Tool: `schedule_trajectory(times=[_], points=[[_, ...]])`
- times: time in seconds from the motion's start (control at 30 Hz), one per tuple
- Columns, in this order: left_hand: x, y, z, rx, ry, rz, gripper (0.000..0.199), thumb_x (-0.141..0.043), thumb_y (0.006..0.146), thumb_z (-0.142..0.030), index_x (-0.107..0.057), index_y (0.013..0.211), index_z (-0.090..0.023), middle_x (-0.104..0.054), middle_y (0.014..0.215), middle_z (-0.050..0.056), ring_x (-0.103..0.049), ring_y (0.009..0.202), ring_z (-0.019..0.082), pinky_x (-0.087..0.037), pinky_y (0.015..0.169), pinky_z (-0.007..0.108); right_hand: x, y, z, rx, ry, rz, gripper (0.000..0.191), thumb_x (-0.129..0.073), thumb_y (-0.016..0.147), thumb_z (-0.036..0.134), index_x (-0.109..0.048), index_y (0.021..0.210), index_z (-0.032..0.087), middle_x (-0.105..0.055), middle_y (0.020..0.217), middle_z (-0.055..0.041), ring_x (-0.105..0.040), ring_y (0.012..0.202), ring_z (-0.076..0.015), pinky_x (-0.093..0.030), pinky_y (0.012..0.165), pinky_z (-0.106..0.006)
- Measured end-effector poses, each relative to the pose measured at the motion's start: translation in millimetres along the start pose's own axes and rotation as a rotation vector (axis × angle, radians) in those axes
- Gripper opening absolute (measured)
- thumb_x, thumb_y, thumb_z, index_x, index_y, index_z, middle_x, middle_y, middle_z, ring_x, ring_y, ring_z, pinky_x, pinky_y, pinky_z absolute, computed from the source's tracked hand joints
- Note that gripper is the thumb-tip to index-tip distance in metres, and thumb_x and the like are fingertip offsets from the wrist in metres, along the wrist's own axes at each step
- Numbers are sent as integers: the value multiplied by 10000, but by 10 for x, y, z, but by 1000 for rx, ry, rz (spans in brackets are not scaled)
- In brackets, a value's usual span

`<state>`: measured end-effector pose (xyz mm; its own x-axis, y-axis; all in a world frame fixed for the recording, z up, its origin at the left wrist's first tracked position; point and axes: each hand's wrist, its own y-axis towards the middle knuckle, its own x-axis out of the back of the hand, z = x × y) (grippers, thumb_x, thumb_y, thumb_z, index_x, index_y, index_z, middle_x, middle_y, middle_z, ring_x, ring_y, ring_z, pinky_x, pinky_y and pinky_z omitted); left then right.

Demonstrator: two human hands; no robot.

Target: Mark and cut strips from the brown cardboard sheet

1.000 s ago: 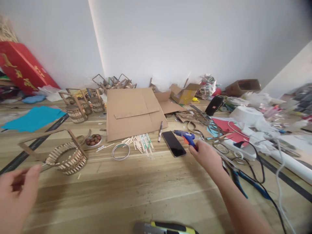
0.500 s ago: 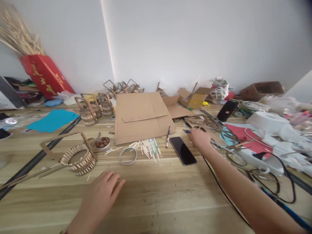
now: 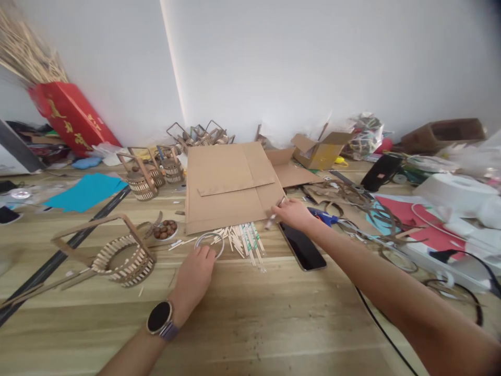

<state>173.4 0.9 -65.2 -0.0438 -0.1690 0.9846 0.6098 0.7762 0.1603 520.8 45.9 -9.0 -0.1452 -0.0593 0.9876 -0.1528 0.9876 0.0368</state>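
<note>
My left hand (image 3: pixel 198 271), with a watch (image 3: pixel 159 317) on its wrist, has its fingers closed on the near edge of a thin pale ring (image 3: pixel 219 254) on the table. My right hand (image 3: pixel 294 213) pinches a pen (image 3: pixel 270 222), blurred by motion, over the corner of the flat cardboard (image 3: pixel 225 211). Under the right wrist lies a dark phone (image 3: pixel 303 250). Short wooden sticks (image 3: pixel 235 241), some in clear wrapping, are spread between my hands. To the left stand a small slatted bucket with a handle (image 3: pixel 125 263) and a dish of brown round nuts or beads (image 3: pixel 165 230).
Finished-looking small buckets (image 3: pixel 141 185) stand behind. A blue glue gun (image 3: pixel 324 216), its cord, brown strips (image 3: pixel 348 193) and red paper (image 3: pixel 410 214) crowd the right. Blue sheets (image 3: pixel 86 190) lie left; an open carton (image 3: pixel 323 150) is at the back.
My right hand has left the blue glue gun, moved left and taken hold of the pen. My left hand has moved forward and right onto the ring, its fingers closing there.
</note>
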Motion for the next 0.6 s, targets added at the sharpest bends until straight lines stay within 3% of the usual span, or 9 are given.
schedule_trajectory(times=[0.13,0.27,0.43,0.6], points=[[105,225,128,27,35,-146,262,-424,1017,-134,-679,959,-160,-656,954,99,-606,901,261,-491,790,377,-30,-60,-126,-272,86,-95,264,-458,974,149,-632,1172,167,-712,1096,-161,-641,1052,-255,-409,875,-359],[133,669,284,71,61,-171,268,-399,1012,-119,-664,981,-126,-646,995,143,-598,969,302,-488,805,410,-164,73,-173,-497,249,-135,277,-488,1025,342,-609,1189,155,-688,1065,-90,-653,961,-214,-502,837,-377],[25,1027,365,78,60,-170,273,-389,1002,-100,-659,970,-129,-654,1015,147,-607,1008,289,-492,825,389,-328,288,-220,-629,484,-171,335,-615,976,400,-623,1213,164,-668,1137,-71,-663,949,-198,-569,836,-413],[-23,1052,374,61,36,-169,236,-445,1020,-191,-668,978,-124,-669,993,136,-629,990,268,-503,857,372,-353,373,-319,-700,727,-293,354,-629,970,379,-611,1256,171,-650,1210,-86,-659,1003,-212,-576,851,-425]])
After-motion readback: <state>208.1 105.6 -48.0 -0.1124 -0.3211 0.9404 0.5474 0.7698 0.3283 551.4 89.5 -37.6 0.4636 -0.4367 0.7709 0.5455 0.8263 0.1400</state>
